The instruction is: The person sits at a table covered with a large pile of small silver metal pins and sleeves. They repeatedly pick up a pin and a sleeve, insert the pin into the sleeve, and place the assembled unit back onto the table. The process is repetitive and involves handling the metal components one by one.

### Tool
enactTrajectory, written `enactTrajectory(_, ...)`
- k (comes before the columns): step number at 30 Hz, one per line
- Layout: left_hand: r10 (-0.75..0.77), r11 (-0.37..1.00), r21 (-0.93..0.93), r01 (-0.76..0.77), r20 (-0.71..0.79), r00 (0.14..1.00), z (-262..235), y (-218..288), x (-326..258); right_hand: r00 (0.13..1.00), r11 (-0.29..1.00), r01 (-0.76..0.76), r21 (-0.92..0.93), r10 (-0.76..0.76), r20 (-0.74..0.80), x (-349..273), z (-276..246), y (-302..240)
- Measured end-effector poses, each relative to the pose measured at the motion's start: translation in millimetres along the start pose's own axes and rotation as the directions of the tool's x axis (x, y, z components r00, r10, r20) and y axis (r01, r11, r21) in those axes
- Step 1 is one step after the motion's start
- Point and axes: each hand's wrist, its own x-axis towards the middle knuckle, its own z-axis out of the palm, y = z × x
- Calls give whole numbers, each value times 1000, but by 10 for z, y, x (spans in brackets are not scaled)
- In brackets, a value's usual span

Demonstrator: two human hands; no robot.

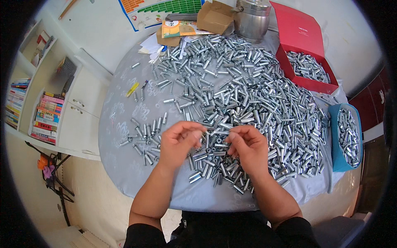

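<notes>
My left hand point(178, 144) hovers over the near part of a wide heap of silvery metal sleeves and bolts point(285, 128). Its thumb and fingers are drawn together, and whatever they may hold is too small to make out. To its right, my right hand point(250, 149) is held in a similar pinch above the same heap, fingertips pointing toward the left hand. A short gap separates the two hands. Left of my left hand, a smaller group of metal sleeves point(149, 130) lies loosely on the grey tablecloth point(118, 161).
A red box point(314, 85) with a raised lid, full of metal pieces, stands at the far right. Nearer stands a blue bin point(340, 159) of similar pieces. A steel pot point(251, 25) and an open cardboard box point(213, 17) are at the back. A yellow marker point(132, 89) lies left.
</notes>
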Motion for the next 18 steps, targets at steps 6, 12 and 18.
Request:
enactTrajectory(6, 9, 992, 122, 15, -189, 982, -221, 125, 76, 934, 958, 276, 72, -250, -255, 28, -30, 26)
enactTrajectory(12, -5, 943, 328, 64, -178, 984, -279, 317, -101, 878, 900, 435, 25, -418, -233, -36, 58, -13)
enactTrajectory(18, 64, 340, 936, -86, 69, 996, -532, 269, -451, 895, 904, 425, -43, -427, -131, -67, 59, 75)
